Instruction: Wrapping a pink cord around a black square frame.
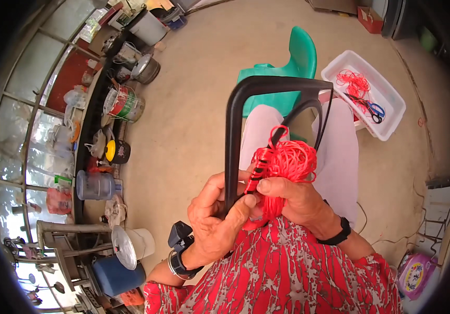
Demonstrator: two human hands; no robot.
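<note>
A black frame (232, 131) with rounded corners stands tilted over my lap, and thin red cord is wound in tight turns around one of its bars. My left hand (212, 217) is closed on the lower part of this frame, thumb and fingers close to the wrapped turns. A loose bundle of red cord (295, 159) hangs against the bar. My right hand (303, 204) grips the lower part of that bundle, its thumb pressed by the turns. The fingertips of both hands nearly meet, and the cord between them is partly hidden.
A green plastic chair (303, 52) stands ahead of my knees. To its right, a white tray (398, 111) holds loose red cord and scissors (376, 111) with blue and black handles. Along the left are pots, buckets and a water jug (94, 185); a lidded white bucket (144, 243) is nearer.
</note>
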